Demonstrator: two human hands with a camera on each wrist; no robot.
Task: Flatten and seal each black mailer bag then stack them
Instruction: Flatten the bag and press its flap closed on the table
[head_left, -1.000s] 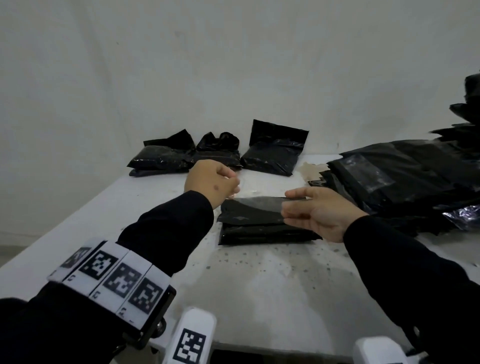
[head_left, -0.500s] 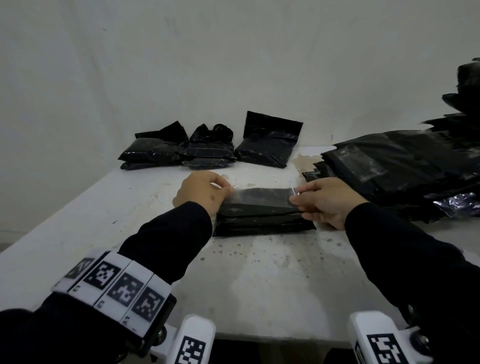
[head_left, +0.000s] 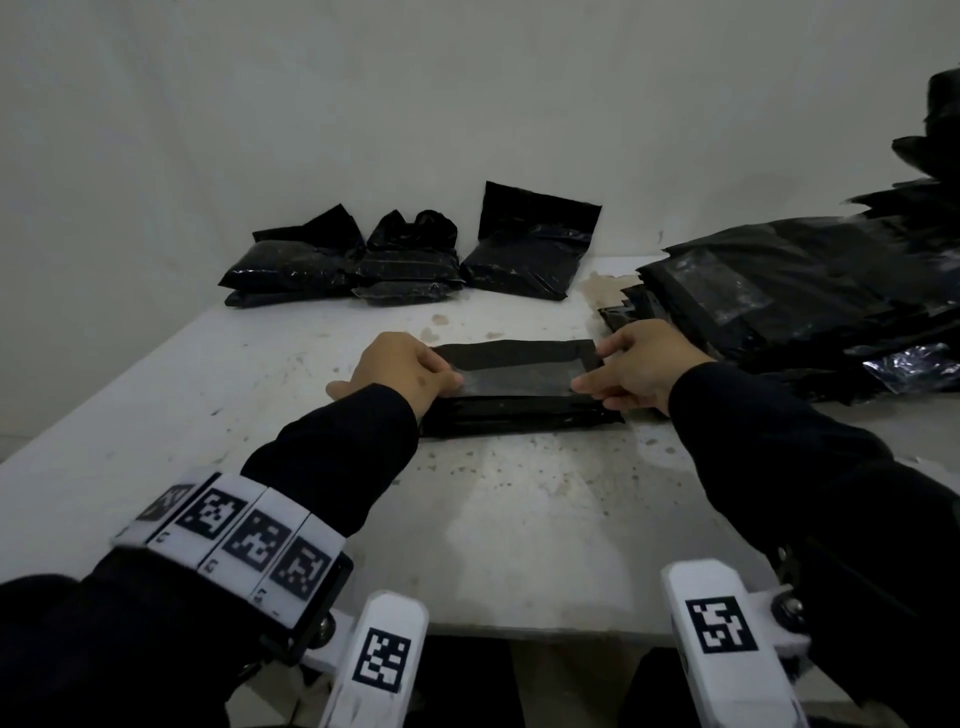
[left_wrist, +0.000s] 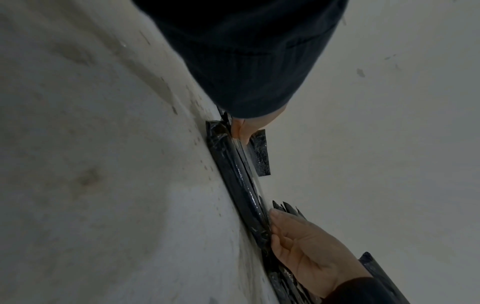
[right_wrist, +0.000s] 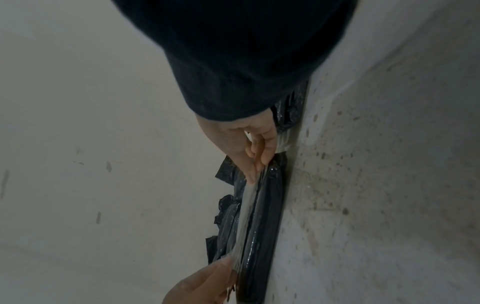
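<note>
On the table: a black mailer bag (head_left: 519, 413) lies flat in the middle of the white, spotted table (head_left: 519, 519).
Bag look: it is black and shiny, thin, and shaped like a long box. Its flap (head_left: 514, 351) is open and points away from the person. A see-through strip (head_left: 519, 376) stretches across the flap, held up a little above the bag.
Left hand: the left hand (head_left: 400, 371) is at the left end of the bag. Its fingers are curled and pinch the left end of the strip.
Right hand: the right hand (head_left: 636, 364) is at the right end of the bag. Its thumb and fingers pinch the right end of the strip.
Bag and hands: the bag sits right between the two hands, touching both.
Far bags: three filled black bags (head_left: 524, 260) sit at the back by the wall, two of them touching and one just beside.
Big pile: one messy heap of black bags (head_left: 805, 291) lies on the right side of the table. I cannot count them.
Sleeves: both arms wear dark sleeves (head_left: 332, 457).
</note>
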